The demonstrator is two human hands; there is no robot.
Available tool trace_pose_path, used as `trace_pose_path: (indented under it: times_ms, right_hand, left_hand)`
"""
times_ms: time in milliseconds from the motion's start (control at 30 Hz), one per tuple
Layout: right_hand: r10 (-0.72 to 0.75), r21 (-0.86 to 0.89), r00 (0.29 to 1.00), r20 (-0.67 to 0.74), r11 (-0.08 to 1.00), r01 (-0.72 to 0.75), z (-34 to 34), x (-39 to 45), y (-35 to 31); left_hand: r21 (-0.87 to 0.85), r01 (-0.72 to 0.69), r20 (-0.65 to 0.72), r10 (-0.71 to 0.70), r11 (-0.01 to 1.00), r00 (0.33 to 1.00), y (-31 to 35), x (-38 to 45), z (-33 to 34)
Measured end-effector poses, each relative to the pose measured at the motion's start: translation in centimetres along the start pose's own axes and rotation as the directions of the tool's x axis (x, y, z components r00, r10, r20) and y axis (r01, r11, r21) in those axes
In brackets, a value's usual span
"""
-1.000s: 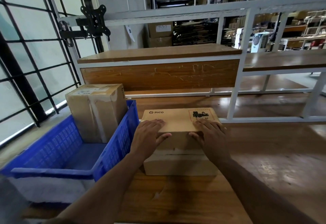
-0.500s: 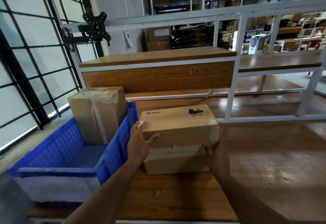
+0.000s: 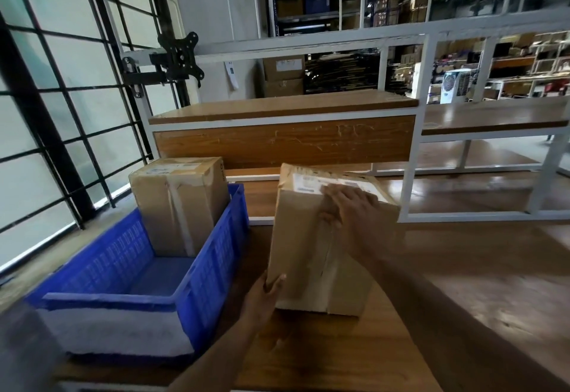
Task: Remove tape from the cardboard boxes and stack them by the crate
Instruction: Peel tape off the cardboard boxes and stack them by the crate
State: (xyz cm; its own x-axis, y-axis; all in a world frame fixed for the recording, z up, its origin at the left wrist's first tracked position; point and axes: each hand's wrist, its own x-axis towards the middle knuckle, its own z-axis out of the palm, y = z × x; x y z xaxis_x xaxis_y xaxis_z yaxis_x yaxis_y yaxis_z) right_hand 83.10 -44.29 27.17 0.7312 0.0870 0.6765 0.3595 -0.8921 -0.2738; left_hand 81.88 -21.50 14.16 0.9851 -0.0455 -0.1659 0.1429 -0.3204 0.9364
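At the middle of the worktop [image 3: 308, 354], the fingers [image 3: 342, 197] of the right hand [image 3: 354, 215] curl over the top near edge of a cardboard box [image 3: 302, 243], gripping it where a strip of tape [image 3: 327, 268] runs down the near face. The left hand [image 3: 265, 299] holds the lower left corner of the same box, thumb against the near face and the other fingers hidden behind the corner. This box stands on end on the worktop, tilted a little, with a white label [image 3: 311, 183] on its top face.

Just left of it sits one blue crate [image 3: 209, 271], its side touching or nearly touching the box. Inside, against the far wall, stands one second cardboard box [image 3: 175, 203], upright and taped; the near part of the crate floor shows blue.

Two taped boxes are within reach, with one crate.
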Motion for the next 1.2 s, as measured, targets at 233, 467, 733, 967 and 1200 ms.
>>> trace_pose_path:
  times_ms: [233, 467, 733, 967, 1200]
  right_hand:
    - [-0.078, -0.051, 0.992, 0.100, 0.995, 0.083, 1.4, 0.1, -1.6]
    - [0.000, -0.150, 0.966, 0.260, 0.988, 0.041, -1.2, 2.1, 1.1]
    - [-0.007, -0.190, 0.958, 0.285, 0.980, 0.064, -0.8, 1.9, 1.3]
    - [0.005, -0.201, 0.961, 0.276, 0.978, 0.052, -0.5, 2.1, 1.4]
    - [-0.003, -0.252, 0.960, 0.279, 0.965, 0.077, -0.5, 2.2, 1.5]
  left_hand:
    - [0.086, -0.144, -0.042, 0.148, 0.986, 0.988, 3.5, 0.4, -1.0]
    - [0.531, -0.510, -0.253, 0.701, 0.677, 0.667, 11.2, 0.8, -3.1]
    - [0.853, -0.467, 0.136, 0.765, 0.233, 0.630, 13.8, 3.1, -2.9]
    - [0.843, -0.483, 0.127, 0.784, 0.238, 0.607, 13.6, 3.8, -2.9]
    - [0.845, -0.476, 0.122, 0.779, 0.243, 0.615, 13.4, 3.9, -2.6]
